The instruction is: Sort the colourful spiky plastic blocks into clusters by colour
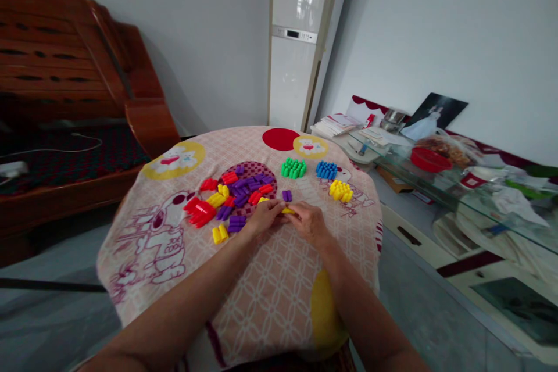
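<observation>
Yellow piece (288,210) is between the two hands, a little above the middle of the counter (261,279), nearer to its right edge than to its left. Its long axis seems to run from side to side, from the fingers of the left hand (267,216) to the fingers of the right hand (307,221), so neither hand is clearly nearer. The fingers of both hands appear to be closed on it, one hand at each end; they cover much of it, so I cannot tell its whole shape or how firm the grip is.

Purple pair (286,196) lies just beyond the fingertips, toward the far edge. To the left of the left hand, red pieces (201,211) and purple pieces (244,189) lie mixed with some yellow ones. On the right hand's side, the yellow cluster (340,190) stands toward the right edge, with the blue cluster (326,170) and the green cluster (293,168) farther back.
</observation>
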Available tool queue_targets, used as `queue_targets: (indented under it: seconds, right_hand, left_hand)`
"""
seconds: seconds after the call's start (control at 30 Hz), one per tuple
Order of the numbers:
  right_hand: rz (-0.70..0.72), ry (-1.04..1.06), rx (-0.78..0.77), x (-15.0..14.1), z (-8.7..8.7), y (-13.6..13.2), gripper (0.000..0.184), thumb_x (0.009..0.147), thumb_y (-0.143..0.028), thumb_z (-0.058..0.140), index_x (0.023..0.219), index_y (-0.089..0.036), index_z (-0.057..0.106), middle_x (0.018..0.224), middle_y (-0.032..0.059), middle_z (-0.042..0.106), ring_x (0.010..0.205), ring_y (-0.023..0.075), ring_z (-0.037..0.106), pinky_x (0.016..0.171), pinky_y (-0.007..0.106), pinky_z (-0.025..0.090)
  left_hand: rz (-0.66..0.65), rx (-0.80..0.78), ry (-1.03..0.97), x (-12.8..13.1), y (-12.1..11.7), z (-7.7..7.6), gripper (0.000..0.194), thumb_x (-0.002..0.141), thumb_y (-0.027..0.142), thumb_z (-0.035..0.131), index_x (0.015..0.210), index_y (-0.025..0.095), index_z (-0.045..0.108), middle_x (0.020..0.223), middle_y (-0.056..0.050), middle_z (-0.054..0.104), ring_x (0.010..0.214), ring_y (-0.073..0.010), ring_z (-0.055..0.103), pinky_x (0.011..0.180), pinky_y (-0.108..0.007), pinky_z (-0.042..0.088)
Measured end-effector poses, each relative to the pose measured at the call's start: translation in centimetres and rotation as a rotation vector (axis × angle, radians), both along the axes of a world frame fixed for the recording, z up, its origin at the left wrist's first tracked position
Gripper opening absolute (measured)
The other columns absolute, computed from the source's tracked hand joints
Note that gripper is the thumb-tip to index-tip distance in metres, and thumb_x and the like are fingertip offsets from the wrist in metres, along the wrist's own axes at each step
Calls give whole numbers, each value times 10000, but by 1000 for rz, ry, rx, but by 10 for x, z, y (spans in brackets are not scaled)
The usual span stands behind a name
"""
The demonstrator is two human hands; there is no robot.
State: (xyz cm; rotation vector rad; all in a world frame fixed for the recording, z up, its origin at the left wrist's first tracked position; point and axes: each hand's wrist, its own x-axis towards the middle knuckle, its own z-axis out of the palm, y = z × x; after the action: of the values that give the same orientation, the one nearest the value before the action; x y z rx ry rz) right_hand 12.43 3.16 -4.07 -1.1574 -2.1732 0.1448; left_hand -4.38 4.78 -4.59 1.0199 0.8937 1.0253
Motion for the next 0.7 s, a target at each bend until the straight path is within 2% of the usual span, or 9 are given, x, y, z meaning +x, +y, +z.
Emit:
queue_targets:
  seconds: [0.13,0.2,0.3,0.5,0.57,0.7]
  right_hand:
    - [-118,-9,6,7,2,0,190,906,-246,551,1026,-190,687,920,76,731,822,174,663,748,244,466]
    - [-222,-5,-16,13,4,2,185,892,-262,548,994,-187,683,838,59,726,740,164,652,692,234,452]
    - [-441,60,-42,32,6,8,204,881,-290,526,956,-177,678,735,37,699,665,154,623,653,228,432]
    - [-903,182,-56,87,8,17,280,844,-299,492,912,-137,710,827,100,718,756,189,621,683,261,426]
    - [-964,152,-112,97,7,16,272,827,-298,507,883,-150,728,841,100,726,768,194,618,681,263,417]
    - [-980,98,-179,102,4,12,271,812,-290,519,871,-160,750,843,98,735,764,191,621,679,264,407]
  left_hand:
    - [-80,6,-58,8,-6,7,503,693,531,776,959,113,687,907,-87,725,822,-165,686,814,-319,566]
    - [-76,31,-43,10,-7,7,514,687,503,787,1013,119,683,925,-85,723,823,-161,687,811,-319,566]
    - [-26,92,45,7,-6,4,479,660,445,814,993,124,691,903,-69,720,778,-159,684,764,-316,571]
    - [-10,121,162,0,-5,-3,388,667,390,792,937,125,705,879,-68,720,749,-162,685,729,-312,559]
    - [-16,115,162,0,-6,-3,359,671,374,782,917,125,704,857,-64,718,745,-157,685,729,-304,555]
    - [-35,108,177,1,-6,-4,341,671,363,773,904,124,701,795,-55,717,704,-151,679,712,-303,554]
